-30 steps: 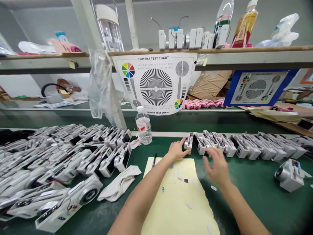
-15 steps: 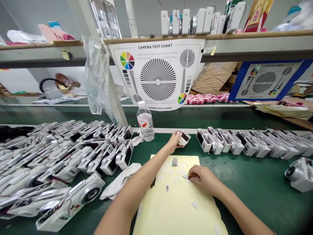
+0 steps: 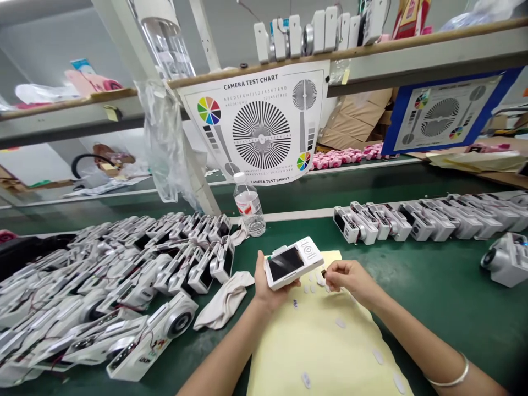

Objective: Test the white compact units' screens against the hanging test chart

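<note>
My left hand [image 3: 267, 289] is wrapped round a white digital camera [image 3: 293, 263], its dark screen and round button pad facing up toward me. Just to the right of it, my right hand [image 3: 348, 279] is closed in a pinch on a small black piece [image 3: 324, 273], too small to name for sure. Both hands are above a yellow sheet [image 3: 301, 341], on which small white oval pieces [image 3: 340, 323] lie scattered. Part of the sheet's far end is hidden behind the camera.
Many opened white cameras [image 3: 136, 275] crowd the left side of the green bench. A row of cameras [image 3: 429, 220] stands at the back right, and a single camera [image 3: 505, 261] sits nearer. A water bottle [image 3: 249, 206], a white cloth [image 3: 225, 302] and a hanging test chart [image 3: 262, 126] are also around.
My left hand has brought the camera from the back of the bench toward me, turning its screen upward. My right hand has lifted slightly off the sheet with the small black piece.
</note>
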{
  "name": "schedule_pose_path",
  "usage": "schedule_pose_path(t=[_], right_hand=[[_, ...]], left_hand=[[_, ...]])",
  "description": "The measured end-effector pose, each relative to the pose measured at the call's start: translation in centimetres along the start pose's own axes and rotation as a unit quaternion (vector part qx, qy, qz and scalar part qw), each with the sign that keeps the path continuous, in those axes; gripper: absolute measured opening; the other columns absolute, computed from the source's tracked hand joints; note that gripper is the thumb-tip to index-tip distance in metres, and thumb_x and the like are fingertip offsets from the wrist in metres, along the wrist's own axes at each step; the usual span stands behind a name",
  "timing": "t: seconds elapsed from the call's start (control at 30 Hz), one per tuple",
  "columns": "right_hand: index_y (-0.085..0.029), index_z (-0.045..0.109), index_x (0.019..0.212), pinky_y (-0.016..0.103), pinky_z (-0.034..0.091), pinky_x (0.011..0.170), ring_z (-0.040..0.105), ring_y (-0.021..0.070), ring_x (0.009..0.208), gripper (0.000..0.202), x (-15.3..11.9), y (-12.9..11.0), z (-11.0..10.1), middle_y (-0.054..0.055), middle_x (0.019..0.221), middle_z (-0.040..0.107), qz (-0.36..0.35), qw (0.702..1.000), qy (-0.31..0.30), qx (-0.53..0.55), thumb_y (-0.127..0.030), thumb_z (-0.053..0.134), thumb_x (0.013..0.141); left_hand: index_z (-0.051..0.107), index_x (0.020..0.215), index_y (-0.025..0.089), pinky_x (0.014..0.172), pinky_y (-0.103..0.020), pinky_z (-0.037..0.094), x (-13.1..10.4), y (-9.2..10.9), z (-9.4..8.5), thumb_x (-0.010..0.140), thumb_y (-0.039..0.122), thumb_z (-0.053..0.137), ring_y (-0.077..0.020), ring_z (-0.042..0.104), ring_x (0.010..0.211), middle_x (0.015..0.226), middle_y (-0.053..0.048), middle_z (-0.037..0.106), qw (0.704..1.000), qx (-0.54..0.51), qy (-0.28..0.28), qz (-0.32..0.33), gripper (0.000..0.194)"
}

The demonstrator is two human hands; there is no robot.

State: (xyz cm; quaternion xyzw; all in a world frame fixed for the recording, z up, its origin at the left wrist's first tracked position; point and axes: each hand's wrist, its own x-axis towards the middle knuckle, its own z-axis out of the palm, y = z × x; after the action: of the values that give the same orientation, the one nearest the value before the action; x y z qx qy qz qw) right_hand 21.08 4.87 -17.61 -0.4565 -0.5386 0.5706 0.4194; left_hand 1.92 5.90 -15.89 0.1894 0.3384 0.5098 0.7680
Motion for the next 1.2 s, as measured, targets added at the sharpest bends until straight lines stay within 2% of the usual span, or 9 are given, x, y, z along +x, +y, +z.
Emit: schedule_pose_path(t=[0.13,0.37,0.6,0.73,0.83,0.9,1.0,1.1,1.2], right_hand=[[-0.014,0.057,0.059,0.022,0.035,0.046,0.050,0.0074,0.045,0.027,0.3,0.2,-0.1,0.000,0.054,0.059,0.006,0.999,0.024,0.047,-0.039,0.066,0.062],[-0.014,0.052,0.055,0.020,0.033,0.044,0.047,0.0058,0.042,0.035,0.1,-0.2,0.2,-0.002,0.048,0.056,0.041,0.994,-0.001,0.106,-0.042,0.072,0.056],[-0.013,0.052,0.052,0.019,0.033,0.045,0.046,0.0045,0.043,0.039,0.0,-0.5,0.0,-0.003,0.048,0.054,0.076,0.989,0.005,0.130,-0.044,0.075,0.052],[-0.013,0.053,0.054,0.020,0.033,0.045,0.045,0.0053,0.044,0.040,0.2,0.0,0.0,-0.002,0.050,0.054,0.078,0.986,0.031,0.145,-0.046,0.076,0.050],[-0.014,0.051,0.055,0.021,0.033,0.045,0.043,0.0054,0.044,0.041,0.6,0.6,0.1,-0.002,0.050,0.051,0.054,0.985,0.058,0.155,-0.047,0.075,0.052],[-0.016,0.049,0.060,0.021,0.038,0.050,0.045,0.0064,0.050,0.040,0.9,1.0,0.2,-0.003,0.057,0.052,0.017,0.982,0.088,0.168,-0.046,0.075,0.053],[-0.022,0.050,0.084,0.022,0.044,0.067,0.054,0.0091,0.074,0.040,1.4,1.3,0.6,-0.001,0.086,0.056,-0.038,0.973,0.109,0.200,-0.044,0.073,0.059],[-0.029,0.049,0.108,0.029,0.046,0.080,0.055,0.0127,0.088,0.046,1.3,1.2,1.0,0.001,0.104,0.055,-0.046,0.969,0.052,0.239,-0.047,0.064,0.068],[-0.029,0.051,0.114,0.034,0.045,0.083,0.057,0.0159,0.090,0.050,0.9,0.9,1.1,0.003,0.108,0.057,-0.048,0.961,-0.006,0.271,-0.045,0.063,0.069]], left_hand=[[0.064,0.082,0.008,0.043,-0.033,0.048,0.3,-0.6,0.0,0.086,0.055,0.023,-0.0220,0.060,0.049,0.067,-0.014,0.067,1.000,-0.004,-0.014,0.014,0.062],[0.064,0.086,0.006,0.045,-0.034,0.050,0.3,-0.9,0.1,0.088,0.052,0.021,-0.0241,0.063,0.057,0.072,-0.015,0.068,0.997,0.008,-0.050,0.060,0.063],[0.061,0.102,0.007,0.049,-0.032,0.049,0.5,-1.2,0.1,0.089,0.049,0.018,-0.0251,0.064,0.067,0.084,-0.015,0.069,0.994,0.021,-0.068,0.079,0.062],[0.060,0.103,0.010,0.051,-0.029,0.048,0.3,-1.5,0.6,0.089,0.049,0.018,-0.0219,0.064,0.065,0.083,-0.012,0.069,0.997,0.011,-0.035,0.074,0.059],[0.061,0.097,0.010,0.049,-0.028,0.046,0.2,-2.0,1.0,0.089,0.049,0.020,-0.0195,0.061,0.055,0.070,-0.010,0.068,0.999,0.000,0.006,0.044,0.057],[0.062,0.091,0.009,0.047,-0.029,0.046,0.1,-2.4,1.2,0.088,0.049,0.024,-0.0194,0.058,0.048,0.062,-0.010,0.066,1.000,-0.005,0.015,0.008,0.055],[0.061,0.085,0.009,0.047,-0.029,0.046,0.0,-3.1,1.4,0.087,0.049,0.026,-0.0187,0.057,0.044,0.060,-0.011,0.064,0.998,-0.021,0.027,-0.048,0.053],[0.060,0.083,0.010,0.051,-0.028,0.048,-0.2,-3.3,1.5,0.087,0.051,0.026,-0.0172,0.058,0.047,0.061,-0.011,0.065,0.996,-0.040,0.039,-0.071,0.054],[0.059,0.082,0.009,0.055,-0.029,0.050,-0.5,-3.1,1.5,0.086,0.054,0.026,-0.0183,0.060,0.050,0.063,-0.012,0.065,0.995,-0.049,0.044,-0.078,0.056]])
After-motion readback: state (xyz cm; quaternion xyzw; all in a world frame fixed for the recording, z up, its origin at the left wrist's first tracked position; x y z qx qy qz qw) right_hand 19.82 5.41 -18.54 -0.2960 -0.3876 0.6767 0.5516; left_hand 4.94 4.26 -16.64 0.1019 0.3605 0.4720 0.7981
